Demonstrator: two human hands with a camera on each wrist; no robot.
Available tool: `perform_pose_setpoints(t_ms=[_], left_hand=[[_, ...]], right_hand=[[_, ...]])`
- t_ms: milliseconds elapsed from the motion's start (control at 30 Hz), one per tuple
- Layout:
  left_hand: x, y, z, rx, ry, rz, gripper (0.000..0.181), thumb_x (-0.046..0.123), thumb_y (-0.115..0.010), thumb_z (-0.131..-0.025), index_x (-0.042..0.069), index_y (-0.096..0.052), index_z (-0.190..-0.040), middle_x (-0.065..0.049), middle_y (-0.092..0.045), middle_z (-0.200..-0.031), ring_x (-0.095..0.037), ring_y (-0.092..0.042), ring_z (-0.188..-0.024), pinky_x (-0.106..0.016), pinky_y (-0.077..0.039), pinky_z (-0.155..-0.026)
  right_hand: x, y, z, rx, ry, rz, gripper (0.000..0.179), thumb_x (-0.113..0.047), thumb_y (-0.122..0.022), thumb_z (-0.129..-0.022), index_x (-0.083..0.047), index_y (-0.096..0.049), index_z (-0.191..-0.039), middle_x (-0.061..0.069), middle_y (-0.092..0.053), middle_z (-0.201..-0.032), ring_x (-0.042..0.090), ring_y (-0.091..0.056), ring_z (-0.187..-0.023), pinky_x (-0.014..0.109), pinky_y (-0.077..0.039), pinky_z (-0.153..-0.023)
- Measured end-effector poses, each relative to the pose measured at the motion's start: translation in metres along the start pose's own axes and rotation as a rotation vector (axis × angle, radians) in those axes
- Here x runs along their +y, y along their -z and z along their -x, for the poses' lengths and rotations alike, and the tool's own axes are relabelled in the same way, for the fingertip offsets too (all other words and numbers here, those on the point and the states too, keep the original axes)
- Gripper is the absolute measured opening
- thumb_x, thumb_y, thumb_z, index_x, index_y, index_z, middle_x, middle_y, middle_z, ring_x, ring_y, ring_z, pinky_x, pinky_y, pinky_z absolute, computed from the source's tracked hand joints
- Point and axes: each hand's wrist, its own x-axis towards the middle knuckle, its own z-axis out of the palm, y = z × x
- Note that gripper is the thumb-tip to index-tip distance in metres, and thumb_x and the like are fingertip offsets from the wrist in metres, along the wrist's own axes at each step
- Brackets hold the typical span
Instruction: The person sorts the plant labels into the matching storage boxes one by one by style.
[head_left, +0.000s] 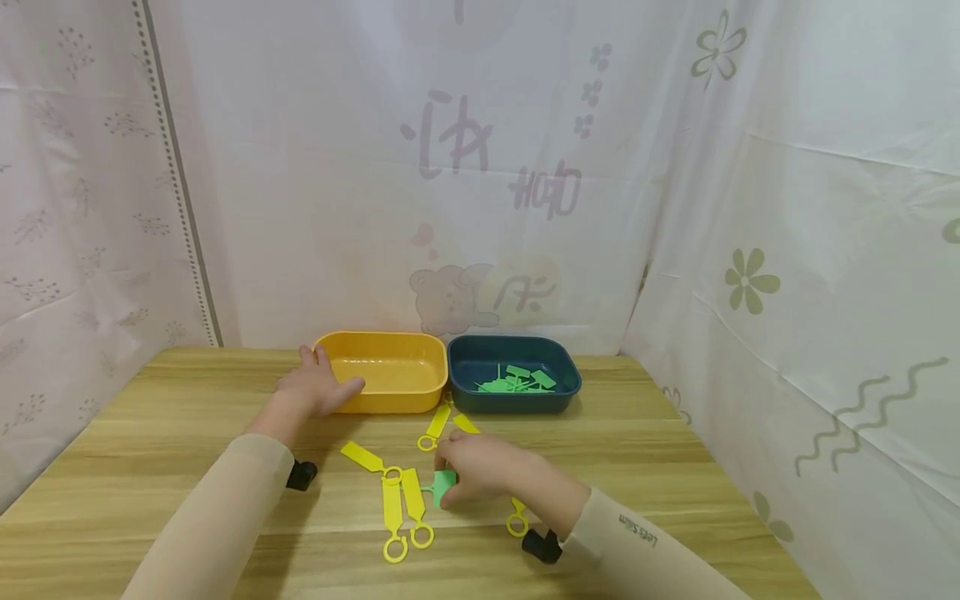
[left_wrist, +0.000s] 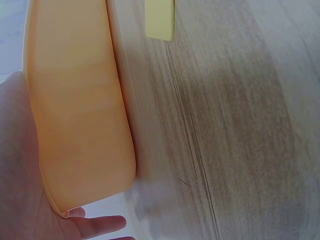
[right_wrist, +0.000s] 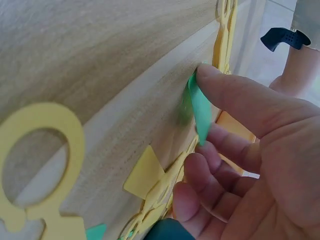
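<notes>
In the head view my left hand (head_left: 315, 385) rests against the left front corner of a yellow bin (head_left: 390, 403). Its fingers lie fairly straight along the rim and the thumb is spread across the front. My right hand (head_left: 480, 467) is low over the table, pinching a flat green plastic tag (head_left: 444, 485) with a thin stem. The right wrist view shows the green tag (right_wrist: 201, 110) on edge between thumb and fingertips. Around this hand lie several yellow tags (head_left: 392, 504) with ring ends, one partly hidden under the wrist.
A dark blue bin (head_left: 513, 403) stands right beside the yellow one and holds several green tags (head_left: 517, 382). Both are near the back of the wooden table (head_left: 637, 467). Behind them hangs a patterned white curtain (head_left: 337, 208), which also runs along both sides.
</notes>
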Motion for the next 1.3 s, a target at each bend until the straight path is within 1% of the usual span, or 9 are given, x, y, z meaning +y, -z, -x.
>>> perform_pose_setpoints(t_ms=[133,300,467,633,800,900,1033,1200,1300], left_hand=[[0.000,0.001,0.002,-0.001,0.005,0.012,0.117,0.070,-0.037,-0.105,-0.021,0.004,-0.166,-0.051,0.004,-0.171,-0.068,-0.061,-0.123,-0.070,-0.053,-0.105],[0.002,0.003,0.005,-0.002,0.002,0.004,0.117,0.071,-0.037,-0.105,-0.021,0.002,-0.166,-0.052,0.003,-0.170,-0.067,-0.061,-0.123,-0.069,-0.054,-0.104],[0.002,0.003,0.004,-0.003,0.000,0.002,0.116,0.071,-0.037,-0.105,-0.021,0.001,-0.166,-0.052,0.003,-0.170,-0.067,-0.060,-0.125,-0.069,-0.053,-0.105],[0.002,0.002,0.002,-0.003,0.002,-0.002,0.116,0.071,-0.036,-0.105,-0.021,0.002,-0.166,-0.051,0.004,-0.171,-0.067,-0.060,-0.125,-0.069,-0.052,-0.106],[0.002,0.003,0.004,-0.001,0.009,0.004,0.116,0.070,-0.037,-0.105,-0.021,0.001,-0.166,-0.051,0.003,-0.171,-0.066,-0.062,-0.122,-0.068,-0.053,-0.104],[0.002,0.003,0.005,0.002,0.011,0.005,0.116,0.070,-0.038,-0.105,-0.020,0.001,-0.166,-0.051,0.002,-0.171,-0.064,-0.065,-0.117,-0.068,-0.054,-0.103],[0.004,0.006,0.008,-0.003,0.005,0.006,0.114,0.068,-0.039,-0.106,-0.021,0.001,-0.166,-0.052,0.002,-0.170,-0.061,-0.067,-0.111,-0.067,-0.055,-0.101],[0.003,0.004,0.005,-0.008,0.001,0.005,0.115,0.069,-0.037,-0.106,-0.022,0.002,-0.165,-0.052,0.003,-0.170,-0.061,-0.067,-0.111,-0.068,-0.054,-0.103],[0.002,0.003,0.003,-0.011,0.001,0.002,0.116,0.069,-0.037,-0.105,-0.022,0.003,-0.165,-0.052,0.004,-0.170,-0.060,-0.068,-0.110,-0.068,-0.054,-0.103]], right_hand=[[0.000,-0.002,0.001,0.031,0.031,0.022,0.037,-0.045,-0.091,-0.090,-0.029,-0.071,-0.116,-0.011,-0.055,-0.106,0.006,-0.056,-0.084,0.023,-0.050,-0.077],[0.001,-0.001,0.002,0.051,0.066,0.041,0.039,-0.046,-0.090,-0.091,-0.033,-0.071,-0.122,-0.013,-0.060,-0.105,0.005,-0.056,-0.084,0.025,-0.050,-0.075],[0.004,0.001,0.002,0.089,0.120,0.045,0.029,-0.035,-0.083,-0.098,-0.033,-0.073,-0.125,-0.013,-0.063,-0.104,0.003,-0.057,-0.082,0.022,-0.050,-0.073],[0.009,0.005,0.002,0.147,0.187,0.039,0.019,-0.022,-0.075,-0.102,-0.029,-0.076,-0.120,-0.013,-0.069,-0.104,0.001,-0.058,-0.084,0.019,-0.051,-0.075],[0.012,0.013,0.006,0.197,0.215,0.020,0.010,-0.021,-0.076,-0.101,-0.025,-0.076,-0.110,-0.015,-0.069,-0.098,0.001,-0.058,-0.084,0.020,-0.053,-0.078],[0.015,0.017,0.009,0.219,0.205,0.021,0.007,-0.023,-0.077,-0.101,-0.025,-0.076,-0.107,-0.015,-0.069,-0.097,0.001,-0.058,-0.083,0.021,-0.053,-0.079],[0.021,0.021,0.014,0.234,0.161,0.017,0.008,-0.022,-0.076,-0.101,-0.026,-0.075,-0.108,-0.015,-0.068,-0.099,0.002,-0.058,-0.083,0.021,-0.054,-0.079],[0.028,0.029,0.019,0.272,0.138,0.017,0.011,-0.019,-0.074,-0.100,-0.026,-0.074,-0.108,-0.014,-0.068,-0.100,0.004,-0.057,-0.082,0.023,-0.054,-0.077],[0.034,0.036,0.022,0.282,0.108,0.008,0.010,-0.021,-0.074,-0.101,-0.026,-0.074,-0.110,-0.014,-0.070,-0.103,0.005,-0.060,-0.085,0.026,-0.056,-0.081]])
